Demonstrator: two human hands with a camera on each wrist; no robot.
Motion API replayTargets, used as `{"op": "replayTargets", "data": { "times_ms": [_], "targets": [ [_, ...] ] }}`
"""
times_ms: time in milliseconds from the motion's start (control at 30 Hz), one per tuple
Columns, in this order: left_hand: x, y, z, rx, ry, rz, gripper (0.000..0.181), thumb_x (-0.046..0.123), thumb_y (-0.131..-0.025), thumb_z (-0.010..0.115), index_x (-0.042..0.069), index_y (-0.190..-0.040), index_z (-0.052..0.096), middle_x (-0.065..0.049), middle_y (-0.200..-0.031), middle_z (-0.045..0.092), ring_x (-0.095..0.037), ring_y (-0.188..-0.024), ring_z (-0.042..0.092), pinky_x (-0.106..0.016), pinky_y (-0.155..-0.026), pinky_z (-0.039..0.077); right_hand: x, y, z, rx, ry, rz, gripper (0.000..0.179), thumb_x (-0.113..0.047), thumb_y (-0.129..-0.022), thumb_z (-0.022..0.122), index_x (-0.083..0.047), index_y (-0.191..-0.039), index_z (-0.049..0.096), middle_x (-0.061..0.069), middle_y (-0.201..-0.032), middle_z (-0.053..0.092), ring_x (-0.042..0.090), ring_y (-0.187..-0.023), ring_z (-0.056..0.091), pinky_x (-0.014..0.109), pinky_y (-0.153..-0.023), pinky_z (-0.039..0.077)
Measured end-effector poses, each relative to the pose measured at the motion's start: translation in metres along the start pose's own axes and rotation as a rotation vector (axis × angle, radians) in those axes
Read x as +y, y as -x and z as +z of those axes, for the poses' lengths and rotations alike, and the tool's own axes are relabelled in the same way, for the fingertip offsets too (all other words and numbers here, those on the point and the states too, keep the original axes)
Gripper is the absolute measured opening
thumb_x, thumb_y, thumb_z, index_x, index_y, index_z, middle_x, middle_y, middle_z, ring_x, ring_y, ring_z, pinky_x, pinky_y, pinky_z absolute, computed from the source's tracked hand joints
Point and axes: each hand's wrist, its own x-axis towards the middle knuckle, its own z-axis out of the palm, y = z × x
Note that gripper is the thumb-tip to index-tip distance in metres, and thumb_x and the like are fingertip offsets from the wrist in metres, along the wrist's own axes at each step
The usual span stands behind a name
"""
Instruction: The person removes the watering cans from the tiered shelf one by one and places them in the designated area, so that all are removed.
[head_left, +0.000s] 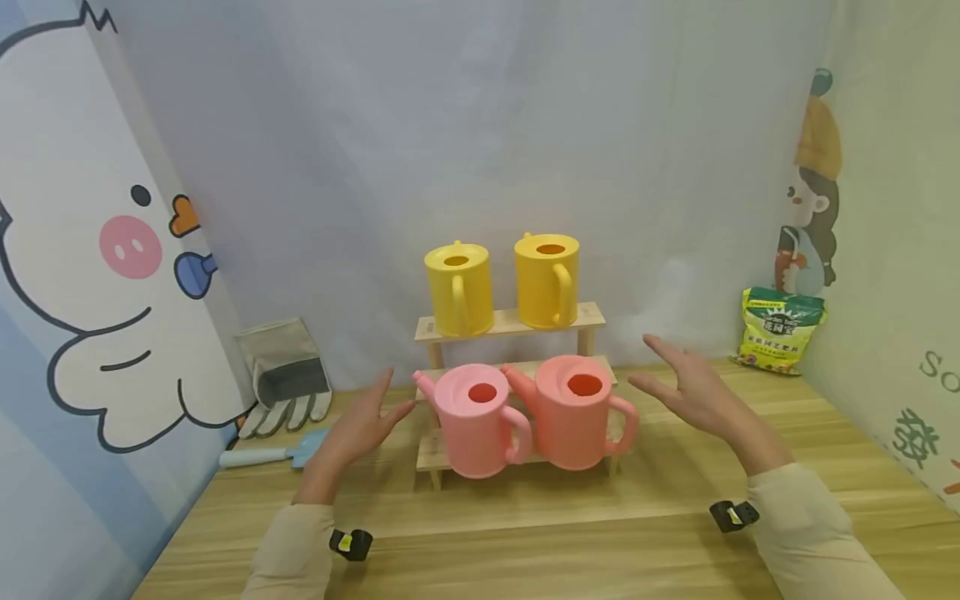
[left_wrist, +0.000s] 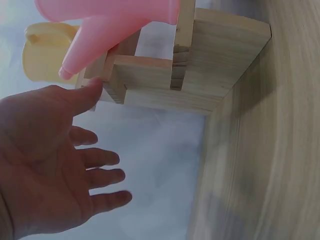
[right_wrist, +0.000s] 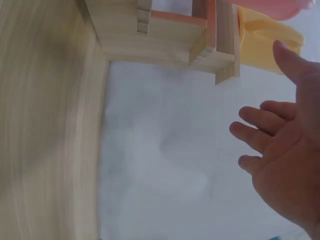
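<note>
We hold the left hand (head_left: 358, 429) and right hand (head_left: 696, 390), fingers loosely extended and gripping nothing, at opposite sides of the wooden stand (head_left: 592, 316). On its lowest step we locate the light-pink watering can (head_left: 474, 433) and, to its right, the coral-pink watering can (head_left: 572, 425). On the top step we see two yellow watering cans (head_left: 538, 287).

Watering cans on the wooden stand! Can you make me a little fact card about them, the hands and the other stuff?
Top step: left yellow can and right yellow can
Lower down: left pink can and right pink can
Stand: wooden stand with steps
Left hand: at the stand's left, fingers spread, holding nothing
Right hand: at the stand's right, holding nothing
Far left: glove and trowel, the trowel lying flat
Far right: green-and-yellow bag
</note>
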Motion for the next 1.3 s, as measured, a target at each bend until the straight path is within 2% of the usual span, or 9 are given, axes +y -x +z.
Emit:
{"op": "replayTargets", "data": {
  "times_ms": [133,333,433,500,567,700,833,1067,1300],
  "targets": [
    [-0.003,-0.001,0.001,-0.028,0.156,-0.007,0.080,0.040,-0.105,0.053,-0.004,-0.159,0.013,-0.032,-0.156,0.025,-0.047,-0.143,0.028,-0.061,-0.115,0.027,0.002,0.002,0.004,0.036,-0.096,-0.062,0.071,-0.036,-0.099,0.065,0.002,-0.153,0.038,0.023,-0.153,0.041,0.045,-0.141,0.034,0.066,-0.110,0.031],
    [-0.007,-0.004,0.009,-0.034,0.444,-0.016,0.074,0.030,-0.106,0.055,0.001,-0.160,0.014,-0.033,-0.152,0.033,-0.043,-0.141,0.035,-0.055,-0.113,0.034,-0.005,0.005,0.007,0.065,-0.248,-0.110,0.063,-0.025,-0.097,0.069,0.001,-0.149,0.045,0.018,-0.140,0.057,0.038,-0.130,0.052,0.055,-0.102,0.046],
    [-0.004,-0.005,0.013,-0.028,0.551,-0.013,0.070,0.025,-0.106,0.055,0.002,-0.160,0.017,-0.032,-0.151,0.036,-0.042,-0.137,0.040,-0.055,-0.112,0.036,-0.010,0.006,0.006,0.053,-0.307,-0.130,0.058,-0.018,-0.097,0.069,0.000,-0.148,0.047,0.018,-0.133,0.063,0.034,-0.121,0.061,0.036,-0.094,0.055],
    [-0.002,-0.006,0.015,-0.024,0.594,-0.013,0.069,0.024,-0.105,0.056,0.004,-0.160,0.019,-0.030,-0.151,0.038,-0.042,-0.136,0.043,-0.056,-0.111,0.037,-0.013,0.006,0.004,0.046,-0.319,-0.147,0.055,-0.015,-0.097,0.069,0.000,-0.146,0.049,0.017,-0.127,0.067,0.030,-0.115,0.065,0.025,-0.089,0.055],
    [0.001,-0.006,0.017,-0.029,0.622,0.006,0.068,0.022,-0.105,0.056,0.003,-0.160,0.020,-0.029,-0.152,0.036,-0.043,-0.136,0.042,-0.057,-0.110,0.038,-0.014,0.007,0.002,0.043,-0.333,-0.167,0.050,-0.011,-0.096,0.069,0.001,-0.142,0.053,0.017,-0.119,0.070,0.025,-0.107,0.069,0.019,-0.084,0.054],
    [0.003,-0.008,0.023,-0.021,0.646,0.039,0.064,0.016,-0.104,0.057,-0.001,-0.158,0.025,-0.028,-0.153,0.035,-0.042,-0.139,0.038,-0.056,-0.110,0.037,-0.015,0.008,0.001,0.043,-0.370,-0.186,0.033,-0.008,-0.095,0.071,0.001,-0.126,0.066,0.011,-0.104,0.075,0.013,-0.093,0.072,0.022,-0.078,0.058],
    [0.005,-0.009,0.028,-0.026,0.654,0.056,0.061,0.011,-0.105,0.055,-0.003,-0.157,0.025,-0.029,-0.152,0.037,-0.041,-0.139,0.038,-0.056,-0.110,0.037,-0.017,0.009,0.001,0.022,-0.398,-0.203,0.022,-0.007,-0.091,0.074,0.000,-0.112,0.071,0.006,-0.096,0.075,0.013,-0.087,0.072,0.026,-0.075,0.059],
    [0.009,-0.009,0.034,-0.034,0.702,0.015,0.059,0.014,-0.106,0.053,0.002,-0.158,0.027,-0.023,-0.157,0.033,-0.039,-0.139,0.039,-0.054,-0.110,0.038,-0.022,0.012,0.000,-0.053,-0.427,-0.172,0.021,-0.011,-0.085,0.082,-0.005,-0.103,0.074,0.004,-0.095,0.074,0.018,-0.087,0.072,0.031,-0.075,0.061],
    [0.009,-0.010,0.037,-0.007,0.750,-0.033,0.054,0.016,-0.106,0.053,-0.001,-0.154,0.035,-0.021,-0.157,0.033,-0.037,-0.141,0.038,-0.049,-0.110,0.040,-0.026,0.011,0.001,-0.076,-0.390,-0.199,0.019,-0.013,-0.085,0.082,-0.008,-0.102,0.076,0.001,-0.095,0.075,0.017,-0.086,0.072,0.031,-0.075,0.060]
  ]
}}
